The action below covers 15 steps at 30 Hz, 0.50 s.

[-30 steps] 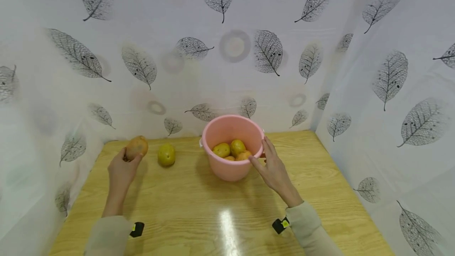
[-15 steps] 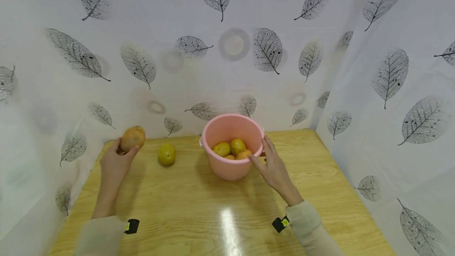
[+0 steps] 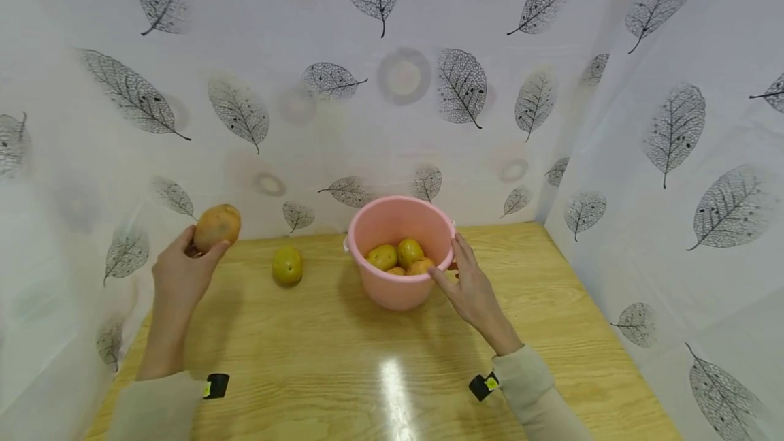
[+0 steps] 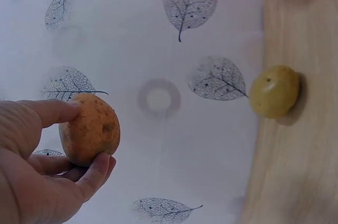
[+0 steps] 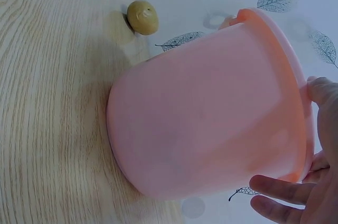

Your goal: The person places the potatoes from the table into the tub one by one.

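Note:
My left hand (image 3: 182, 271) holds a brownish potato (image 3: 218, 226) between thumb and fingers, raised above the left side of the table. The left wrist view shows the same potato (image 4: 91, 131) with dark patches on its skin. A yellow potato (image 3: 288, 265) lies on the table between that hand and a pink bucket (image 3: 395, 295). Inside the upright bucket are several potatoes (image 3: 382, 258). My right hand (image 3: 470, 291) holds the bucket's right rim, thumb on the near edge. In the right wrist view two of its fingers (image 5: 280, 189) stick out straight beside the bucket wall.
The wooden table (image 3: 294, 359) ends at a white curtain (image 3: 294, 39) printed with grey leaves, which stands behind and on both sides. A black wrist device (image 3: 216, 386) sits by the left sleeve and another device (image 3: 483, 387) by the right one.
My left hand has lifted the brownish potato and carried it up and to the left, away from the yellow potato. The right hand and the bucket have stayed in place.

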Each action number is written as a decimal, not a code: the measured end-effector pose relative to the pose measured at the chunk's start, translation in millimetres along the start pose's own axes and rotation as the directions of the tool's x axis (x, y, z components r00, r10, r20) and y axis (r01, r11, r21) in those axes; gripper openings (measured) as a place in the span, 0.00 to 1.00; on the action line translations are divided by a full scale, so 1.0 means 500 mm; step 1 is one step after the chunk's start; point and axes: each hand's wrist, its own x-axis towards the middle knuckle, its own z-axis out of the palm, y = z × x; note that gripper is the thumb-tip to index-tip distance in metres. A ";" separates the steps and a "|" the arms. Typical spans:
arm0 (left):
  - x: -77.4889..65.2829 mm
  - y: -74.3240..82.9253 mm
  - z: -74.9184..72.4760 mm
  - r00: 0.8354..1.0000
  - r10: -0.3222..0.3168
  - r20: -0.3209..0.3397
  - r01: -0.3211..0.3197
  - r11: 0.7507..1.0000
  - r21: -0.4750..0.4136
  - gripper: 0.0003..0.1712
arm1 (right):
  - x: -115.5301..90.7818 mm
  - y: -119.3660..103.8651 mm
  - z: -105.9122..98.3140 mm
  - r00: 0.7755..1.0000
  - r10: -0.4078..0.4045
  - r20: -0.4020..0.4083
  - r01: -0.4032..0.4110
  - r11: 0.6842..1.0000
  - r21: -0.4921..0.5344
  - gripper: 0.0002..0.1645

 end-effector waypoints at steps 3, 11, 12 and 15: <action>-0.001 0.005 -0.006 0.999 -0.023 0.031 0.023 1.000 -0.016 0.44 | 0.000 0.000 0.000 1.000 -0.003 -0.002 0.003 1.000 -0.002 0.51; -0.002 0.012 -0.007 0.999 -0.014 0.047 0.015 0.999 -0.030 0.45 | 0.000 -0.002 0.000 1.000 -0.008 -0.005 0.008 1.000 0.001 0.51; -0.002 0.014 -0.006 0.999 -0.005 0.049 0.007 0.999 -0.032 0.45 | 0.000 -0.002 -0.001 1.000 -0.008 -0.004 0.008 1.000 0.000 0.51; -0.001 0.019 -0.003 0.998 0.013 0.067 -0.010 0.999 -0.043 0.46 | 0.000 -0.003 -0.002 1.000 -0.011 -0.003 0.011 1.000 -0.003 0.51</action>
